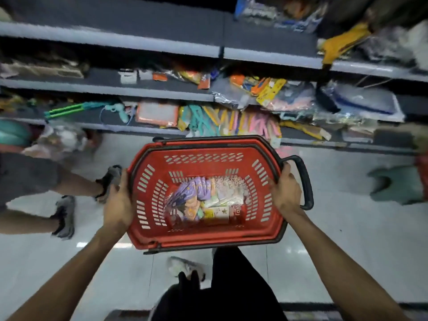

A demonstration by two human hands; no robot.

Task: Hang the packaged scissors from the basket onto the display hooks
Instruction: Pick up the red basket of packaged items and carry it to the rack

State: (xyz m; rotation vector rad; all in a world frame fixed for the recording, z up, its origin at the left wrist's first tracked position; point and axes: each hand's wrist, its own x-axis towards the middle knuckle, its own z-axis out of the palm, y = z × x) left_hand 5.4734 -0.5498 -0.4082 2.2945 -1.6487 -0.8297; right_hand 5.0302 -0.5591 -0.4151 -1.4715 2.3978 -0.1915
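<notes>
Two hands (117, 203) (287, 193) grip basket (203, 239), long axis crosswise

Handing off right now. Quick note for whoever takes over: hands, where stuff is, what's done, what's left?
Left hand grips the red basket by its left rim. Right hand grips the right rim, beside the black handle.
Packs lie in the basket's bottom, too blurred to confirm as scissors.
Done: nothing hung that shows. Shelves ahead, no display hooks in view.
Left: find the hooks, hang every pack.
</notes>
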